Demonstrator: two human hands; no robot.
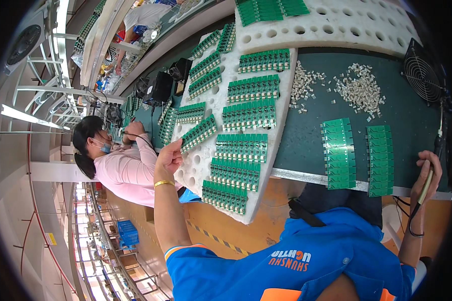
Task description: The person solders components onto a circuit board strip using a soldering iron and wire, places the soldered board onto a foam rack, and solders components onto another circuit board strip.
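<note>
My left hand (170, 156) reaches out to the left, thumb and fingers closed on the near end of a green circuit board panel (199, 133) with white connectors. That panel is over a white foam board (192, 165) full of round holes. In my right hand (430, 173), at the far right by the table edge, is a soldering iron (427, 186), its tip pointing away from me. Between my hands, two green panels lie side by side, a wider panel (338, 153) and a narrower panel (380, 160), both at the table's front edge.
Several populated panels (249, 117) stand in rows on the foam. Loose white connectors (360, 90) are heaped on the green tabletop (306, 135). A black fan (422, 72) stands at the far right, and a second foam slab (326, 30) at the back. A co-worker (130, 163) sits at left.
</note>
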